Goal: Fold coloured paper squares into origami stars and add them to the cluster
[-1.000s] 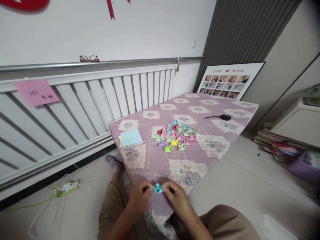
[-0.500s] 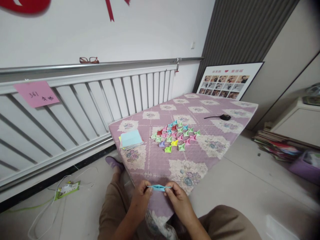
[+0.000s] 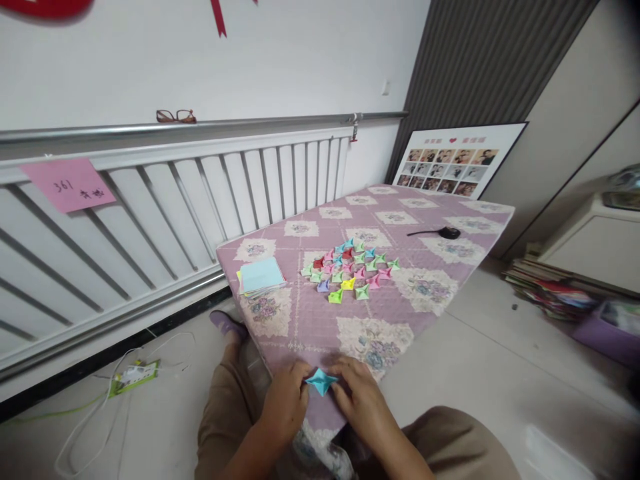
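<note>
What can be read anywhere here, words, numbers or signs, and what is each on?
"361": handwritten on the pink paper on the radiator; the characters beside it are too blurred to read.
Heart sign: on the photo board; the pink characters around it are too blurred.

Brown trousers (image 3: 457,440) and a purple shoe (image 3: 229,324) are worn; the forearms (image 3: 397,445) are bare.

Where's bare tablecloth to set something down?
Purple floral tablecloth: bare between the round black object and white photo board, and from the multicoloured folded-paper shapes to the left hand and right hand. Crowded: among the shapes; between the hands, around light-blue folded paper; under the blue-topped paper stack.
</note>
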The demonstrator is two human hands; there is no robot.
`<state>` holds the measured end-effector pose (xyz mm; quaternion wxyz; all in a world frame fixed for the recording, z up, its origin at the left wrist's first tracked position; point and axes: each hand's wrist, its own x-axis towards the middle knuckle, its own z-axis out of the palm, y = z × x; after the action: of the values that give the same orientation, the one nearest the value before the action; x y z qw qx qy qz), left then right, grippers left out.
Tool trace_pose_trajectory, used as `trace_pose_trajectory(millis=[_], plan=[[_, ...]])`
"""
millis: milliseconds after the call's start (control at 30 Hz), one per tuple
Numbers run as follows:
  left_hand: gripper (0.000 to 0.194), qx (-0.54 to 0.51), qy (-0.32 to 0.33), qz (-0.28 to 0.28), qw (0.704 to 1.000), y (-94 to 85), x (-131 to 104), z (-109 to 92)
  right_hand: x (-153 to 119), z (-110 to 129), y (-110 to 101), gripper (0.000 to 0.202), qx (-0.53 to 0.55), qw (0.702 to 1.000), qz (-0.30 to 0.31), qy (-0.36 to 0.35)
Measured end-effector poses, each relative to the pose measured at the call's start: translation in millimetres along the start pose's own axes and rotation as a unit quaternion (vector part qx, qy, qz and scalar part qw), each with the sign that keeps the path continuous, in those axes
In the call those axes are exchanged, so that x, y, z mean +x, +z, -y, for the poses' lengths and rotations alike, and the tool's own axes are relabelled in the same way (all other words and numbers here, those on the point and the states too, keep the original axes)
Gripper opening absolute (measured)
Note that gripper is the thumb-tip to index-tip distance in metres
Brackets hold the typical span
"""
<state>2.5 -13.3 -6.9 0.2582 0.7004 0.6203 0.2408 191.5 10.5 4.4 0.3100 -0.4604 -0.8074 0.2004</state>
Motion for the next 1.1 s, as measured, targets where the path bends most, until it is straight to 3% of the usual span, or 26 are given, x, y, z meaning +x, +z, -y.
trace_pose_trajectory(millis=[233, 633, 800, 900, 1000, 1100], plan=[[0.031, -0.016, -0.005, -0.018, 1.0, 4.4, -2.1, 4.7, 16.1, 35.2, 0.4, 0.014, -0.12, 0.988, 0.076, 0.058], [0.023, 0.019, -0.011, -0.021, 1.0, 2.9, -0.8, -3.1, 41.0, 52.7, 11.9, 0.029, -0.248, 0.945, 0.183, 0.113], [0.023, 0.016, -0.011, -0.022, 1.0, 3.1, 0.6, -3.9, 39.0, 47.1, 14.3, 0.026, -0.223, 0.954, 0.17, 0.109], [0.022, 0.013, -0.014, -0.023, 1.0, 2.8, 0.7, -4.1, 32.9, 37.5, 10.5, 0.022, -0.152, 0.972, 0.149, 0.1], [0.023, 0.009, -0.006, -0.024, 1.0, 2.8, 0.0, -3.2, 25.1, 19.5, 3.4, 0.027, -0.038, 0.99, 0.114, 0.073], [0.024, 0.004, -0.014, -0.021, 1.0, 2.9, -0.2, -2.2, 16.5, -3.8, -1.6, 0.03, 0.048, 0.994, 0.039, 0.087]])
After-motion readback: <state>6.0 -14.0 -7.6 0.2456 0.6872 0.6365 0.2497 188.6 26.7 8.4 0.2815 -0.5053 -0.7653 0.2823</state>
